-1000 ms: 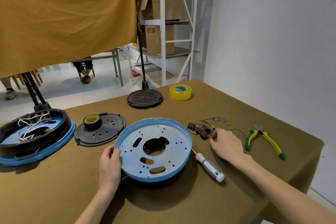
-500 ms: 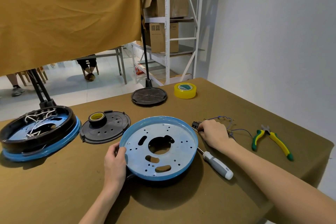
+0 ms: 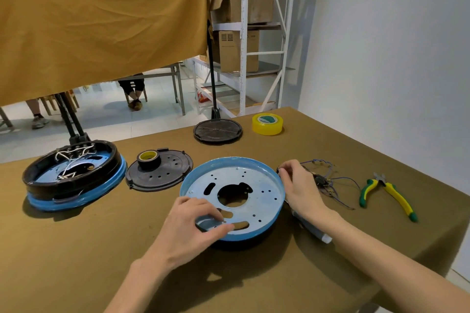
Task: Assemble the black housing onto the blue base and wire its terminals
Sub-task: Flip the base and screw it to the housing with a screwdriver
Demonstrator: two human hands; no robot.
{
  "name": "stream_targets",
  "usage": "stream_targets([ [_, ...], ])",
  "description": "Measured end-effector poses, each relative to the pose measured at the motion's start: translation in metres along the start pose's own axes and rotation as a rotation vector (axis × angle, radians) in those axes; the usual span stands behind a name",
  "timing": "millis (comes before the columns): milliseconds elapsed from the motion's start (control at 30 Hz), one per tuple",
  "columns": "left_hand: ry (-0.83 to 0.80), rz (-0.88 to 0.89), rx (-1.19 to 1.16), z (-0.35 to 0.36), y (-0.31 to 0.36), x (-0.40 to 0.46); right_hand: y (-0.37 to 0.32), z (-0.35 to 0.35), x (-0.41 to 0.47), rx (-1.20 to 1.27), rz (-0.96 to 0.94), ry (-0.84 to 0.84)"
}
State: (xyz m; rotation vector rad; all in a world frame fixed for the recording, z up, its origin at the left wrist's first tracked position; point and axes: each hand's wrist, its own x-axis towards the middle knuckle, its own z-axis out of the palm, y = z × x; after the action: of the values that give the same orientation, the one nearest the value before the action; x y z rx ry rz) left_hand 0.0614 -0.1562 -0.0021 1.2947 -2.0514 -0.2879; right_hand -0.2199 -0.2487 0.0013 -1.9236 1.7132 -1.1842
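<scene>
Your left hand (image 3: 195, 221) pinches the near rim of the blue base (image 3: 232, 197), which lies flat at table centre. Your right hand (image 3: 300, 189), just beside its right rim, pinches a small dark part; the wire bundle (image 3: 328, 181) lies immediately right, nearer this hand.

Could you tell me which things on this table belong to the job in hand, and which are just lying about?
In use:
blue base
wire bundle
left hand
right hand

Lying about:
pliers
yellow tape
screwdriver
finished unit
</scene>
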Motion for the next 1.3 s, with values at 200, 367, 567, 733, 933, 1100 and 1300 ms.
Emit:
stream_targets([
  [200,-0.114,0.009,0.055,0.001,0.001,-0.003,-0.009,0.003,-0.004,0.086,0.101,0.021],
  [367,0.121,0.052,-0.107,0.005,0.010,0.006,-0.020,-0.002,-0.001,0.218,0.105,0.109],
  [567,0.516,-0.323,-0.653,-0.024,0.041,0.044,-0.063,-0.017,-0.003,0.406,-0.090,0.298],
  [733,0.444,-0.657,-1.132,-0.031,0.046,0.050,-0.101,-0.014,-0.007,0.491,-0.159,-0.005],
  [933,0.402,-0.676,-1.253,-0.031,0.046,0.043,-0.115,0.004,-0.024,0.531,-0.196,-0.094],
  [1100,0.433,-0.668,-1.363,-0.033,0.046,0.040,-0.126,0.006,-0.029,0.617,-0.248,-0.115],
  [1300,0.449,-0.592,-1.361,-0.033,0.044,0.042,-0.138,0.008,-0.019,0.665,-0.244,-0.146],
])
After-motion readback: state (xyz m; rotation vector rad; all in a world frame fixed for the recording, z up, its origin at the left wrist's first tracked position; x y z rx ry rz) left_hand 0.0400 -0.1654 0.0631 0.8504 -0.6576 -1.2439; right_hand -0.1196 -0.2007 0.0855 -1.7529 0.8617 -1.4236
